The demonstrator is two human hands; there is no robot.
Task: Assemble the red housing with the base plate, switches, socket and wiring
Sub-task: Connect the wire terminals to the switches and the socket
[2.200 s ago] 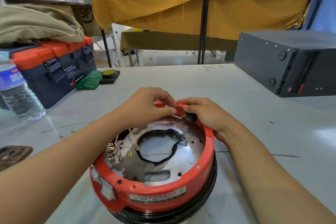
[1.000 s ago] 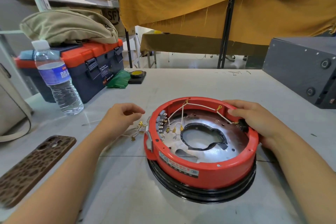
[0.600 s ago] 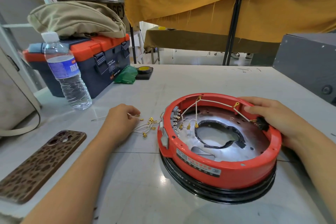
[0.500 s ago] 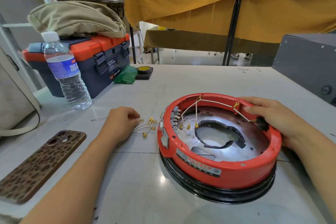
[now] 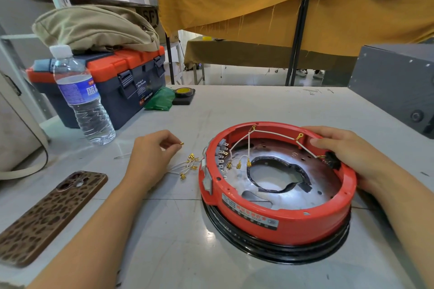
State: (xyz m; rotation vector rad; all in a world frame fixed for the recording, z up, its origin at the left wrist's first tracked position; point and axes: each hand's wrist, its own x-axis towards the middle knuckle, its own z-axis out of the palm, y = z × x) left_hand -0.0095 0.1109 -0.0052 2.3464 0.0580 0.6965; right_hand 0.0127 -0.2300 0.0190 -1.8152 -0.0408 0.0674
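A: Where's your red housing (image 5: 277, 197)?
B: Near right on the table (image 5: 234, 105), sitting on a black ring (image 5: 277, 251), with the metal base plate (image 5: 312, 185) inside and white wires (image 5: 274, 132) strung along its far wall.

A: And your right hand (image 5: 347, 150)?
B: It rests over the housing's far right rim, fingers curled onto it beside the black socket (image 5: 332, 159).

A: Your left hand (image 5: 150, 157)?
B: Left of the housing, thumb and fingertips pinching one wire with a brass terminal (image 5: 181, 143). The loose wire bundle (image 5: 187, 165) lies just beside it. Bottle (image 5: 82, 98) and toolbox (image 5: 117, 82) stand far left.
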